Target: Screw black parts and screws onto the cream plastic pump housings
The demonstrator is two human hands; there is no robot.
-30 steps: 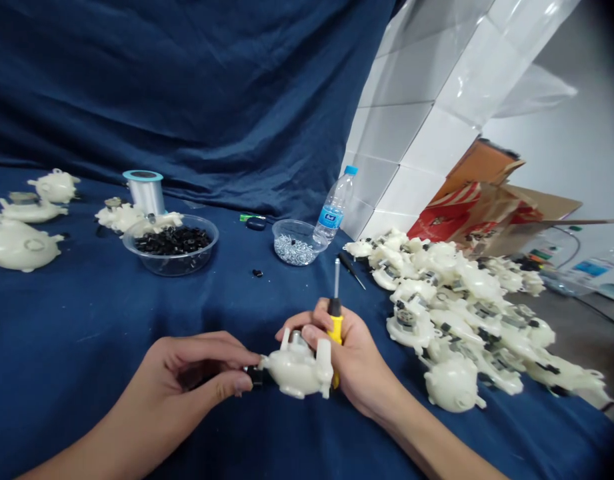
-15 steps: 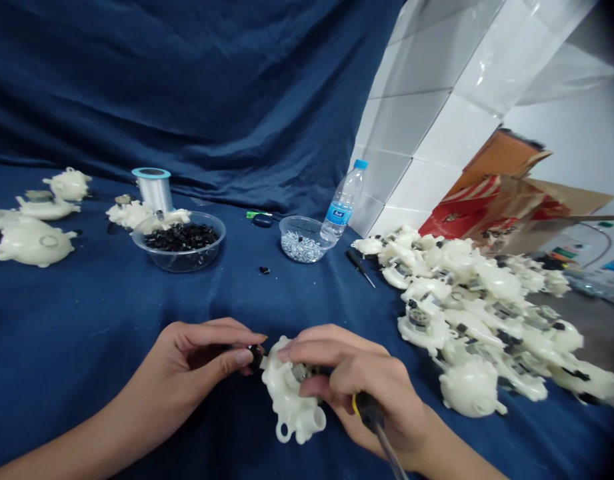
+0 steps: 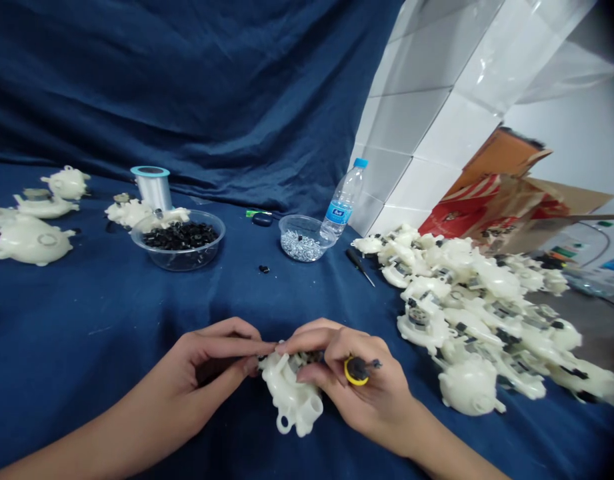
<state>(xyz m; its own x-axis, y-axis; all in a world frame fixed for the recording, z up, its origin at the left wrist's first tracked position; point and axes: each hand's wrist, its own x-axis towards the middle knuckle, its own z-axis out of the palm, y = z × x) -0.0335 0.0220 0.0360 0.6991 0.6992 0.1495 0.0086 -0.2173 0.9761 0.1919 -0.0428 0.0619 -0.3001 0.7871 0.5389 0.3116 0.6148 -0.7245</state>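
Note:
A cream plastic shell (image 3: pixel 289 393) with a ring and a short tube at its lower end is held near the front of the table. My right hand (image 3: pixel 361 387) is closed on its upper right side, thumb and fingers around a greyish insert. A screwdriver (image 3: pixel 357 371) with a black and yellow handle is also tucked in that hand, shaft end pointing nearly toward me. My left hand (image 3: pixel 211 370) pinches a small black part at the shell's upper left end. Its fingers now hide most of that part, and both hands' fingertips nearly meet there.
To the right lies a heap of similar cream shells (image 3: pixel 474 273); more sit at left (image 3: pixel 34 240). Behind stand a bowl of black parts (image 3: pixel 179 263), a bowl of screws (image 3: pixel 299 250), a water bottle (image 3: pixel 341 207) and a spool (image 3: pixel 154 190). Another screwdriver (image 3: pixel 359 265) lies near the heap.
My left hand has moved right, bringing the black part against the shell's end. The screwdriver in my right hand has swung from pointing down to pointing toward me.

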